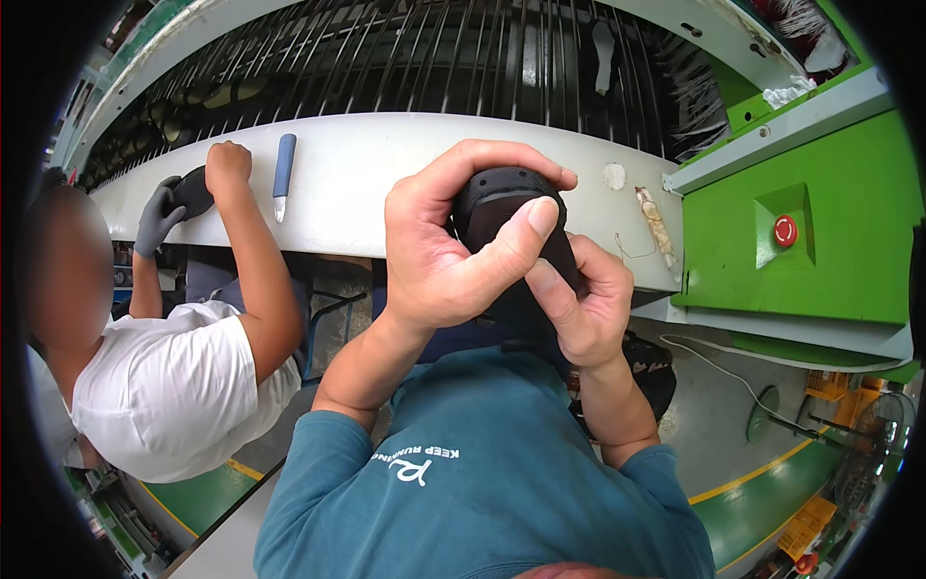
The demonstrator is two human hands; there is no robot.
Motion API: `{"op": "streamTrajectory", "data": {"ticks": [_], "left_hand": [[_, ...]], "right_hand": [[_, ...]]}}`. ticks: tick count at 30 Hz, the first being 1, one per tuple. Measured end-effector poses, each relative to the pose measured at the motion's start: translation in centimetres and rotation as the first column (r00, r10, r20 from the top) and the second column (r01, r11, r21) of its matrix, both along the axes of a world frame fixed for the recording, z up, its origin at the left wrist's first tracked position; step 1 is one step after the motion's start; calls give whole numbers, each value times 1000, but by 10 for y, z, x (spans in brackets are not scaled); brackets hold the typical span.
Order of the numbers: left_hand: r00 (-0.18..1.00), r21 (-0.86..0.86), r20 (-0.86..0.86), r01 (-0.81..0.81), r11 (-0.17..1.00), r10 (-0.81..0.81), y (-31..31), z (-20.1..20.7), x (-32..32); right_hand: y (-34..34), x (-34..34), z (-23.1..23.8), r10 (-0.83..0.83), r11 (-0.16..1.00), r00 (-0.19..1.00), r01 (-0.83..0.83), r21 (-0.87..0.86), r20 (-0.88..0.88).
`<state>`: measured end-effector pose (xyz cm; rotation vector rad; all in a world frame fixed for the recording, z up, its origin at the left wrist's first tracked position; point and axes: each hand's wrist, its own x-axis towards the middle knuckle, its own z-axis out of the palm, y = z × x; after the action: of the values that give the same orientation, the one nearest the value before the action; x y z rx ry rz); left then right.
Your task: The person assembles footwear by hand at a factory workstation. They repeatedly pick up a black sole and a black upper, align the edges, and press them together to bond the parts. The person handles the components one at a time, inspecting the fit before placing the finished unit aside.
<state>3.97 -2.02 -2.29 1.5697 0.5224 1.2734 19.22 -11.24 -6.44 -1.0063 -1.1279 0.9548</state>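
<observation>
Left hand [424, 236] and right hand [598, 301] both grip a black shoe-shaped piece [490, 210], thumbs against it.

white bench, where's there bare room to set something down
Between the blue knife and the left hand, the white bench is bare. Its right end is busier, with a tan stick and a thread; on the left, a co-worker's hands and black piece crowd it.

We see white lettering [429, 453] and a curved white emblem [412, 472] on the teal T-shirt [492, 434] below the white worktop [338, 183]; to the worktop's right, we make out pale markings on a red button [785, 230].
</observation>
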Motion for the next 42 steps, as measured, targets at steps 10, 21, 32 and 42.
{"op": "streamTrajectory", "data": {"ticks": [10,21,32,42], "left_hand": [[999,16,-14,-33,999,33,4,-1,4],[981,-37,94,176,984,-171,35,-17,8],[996,34,45,76,997,-77,47,-23,14],[957,-154,282,112,982,-65,75,-63,42]], "right_hand": [[4,6,4,11,999,998,-9,-38,56],[36,13,21,-55,997,998,56,-46,27],[63,15,24,-128,992,983,126,21,134],[98,28,25,-109,993,983,115,-37,148]]}}
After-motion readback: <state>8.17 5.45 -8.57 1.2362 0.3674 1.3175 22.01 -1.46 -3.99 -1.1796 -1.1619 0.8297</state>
